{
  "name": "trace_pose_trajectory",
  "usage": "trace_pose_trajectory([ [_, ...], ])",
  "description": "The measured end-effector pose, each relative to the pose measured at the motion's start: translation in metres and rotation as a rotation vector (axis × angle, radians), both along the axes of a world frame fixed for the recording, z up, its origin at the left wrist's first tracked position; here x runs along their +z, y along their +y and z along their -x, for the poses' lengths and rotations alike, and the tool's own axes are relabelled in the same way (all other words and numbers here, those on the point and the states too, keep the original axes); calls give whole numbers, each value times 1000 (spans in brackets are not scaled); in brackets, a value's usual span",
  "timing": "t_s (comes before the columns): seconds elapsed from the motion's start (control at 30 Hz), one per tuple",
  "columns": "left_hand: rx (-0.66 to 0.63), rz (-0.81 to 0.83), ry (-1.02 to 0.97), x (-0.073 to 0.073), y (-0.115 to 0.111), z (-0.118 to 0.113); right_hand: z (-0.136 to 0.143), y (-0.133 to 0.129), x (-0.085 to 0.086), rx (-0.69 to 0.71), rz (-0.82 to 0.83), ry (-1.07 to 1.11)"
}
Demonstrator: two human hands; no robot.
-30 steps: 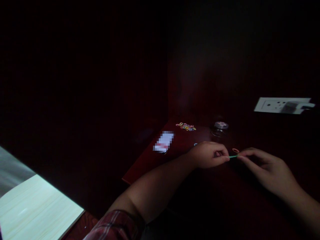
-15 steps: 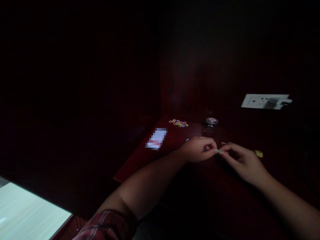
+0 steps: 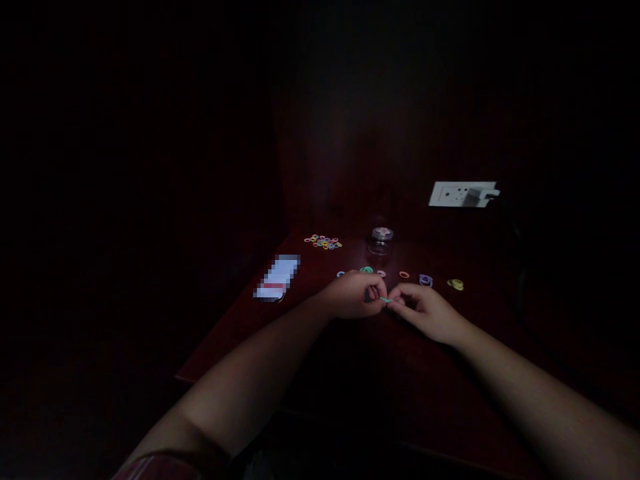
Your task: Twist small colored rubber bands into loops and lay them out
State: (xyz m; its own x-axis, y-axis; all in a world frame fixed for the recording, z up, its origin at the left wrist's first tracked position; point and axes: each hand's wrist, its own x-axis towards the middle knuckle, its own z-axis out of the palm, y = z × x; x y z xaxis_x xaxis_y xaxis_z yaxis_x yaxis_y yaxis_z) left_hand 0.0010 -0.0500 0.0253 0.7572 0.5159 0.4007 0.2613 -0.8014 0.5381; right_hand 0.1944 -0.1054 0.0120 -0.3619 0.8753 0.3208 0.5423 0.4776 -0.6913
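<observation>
1. Green band (image 3: 384,299), small and thin, lies between the fingertips of both hands, over the middle of the bench (image 3: 225,340), between its front edge and the row of sorted-looking bands.
2. Left hand (image 3: 353,295) pinches one side of it with thumb and forefinger; right hand (image 3: 430,313) grips the other side likewise.
3. For good control, I would keep both pinches light and close together, pulling evenly so that the band does not snap out of the fingers.
4. Wrists are best kept raised: the left hand is just in front of the blue ring (image 3: 341,274) and the green bands (image 3: 367,270), and could brush them. Pink (image 3: 381,274), orange (image 3: 404,275), purple (image 3: 425,281) and yellow bands (image 3: 455,285) continue that row towards the right edge.
5. Fingers cover much of the held band, so its full shape cannot be told, nor whether the hands touch the bench.
6. Pixelation hides the phone-like object (image 3: 277,278) by the left edge; the mixed pile (image 3: 324,243) near the back-left corner overlaps too much to count. Darkness swallows the right edge.
</observation>
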Motion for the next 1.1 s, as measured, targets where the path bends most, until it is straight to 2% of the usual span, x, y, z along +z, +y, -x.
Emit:
trace_pose_trajectory([
  [0.13,0,68,41,-1,0,0,-1,2,-3,-19,14,33],
  [0.37,33,28,42,2,2,0,-4,2,-3,-45,16,74],
  [0.5,45,26,-6,1,2,-1,-3,2,-3,-6,53,58],
  [0.67,64,123,-83,-1,-1,-4,0,0,-1,33,84,77],
  [0.83,144,157,-190,1,-1,-5,0,-1,-1,41,165,140],
  [1.1,26,199,-110,0,0,-5,-2,0,0,2,4,76],
])
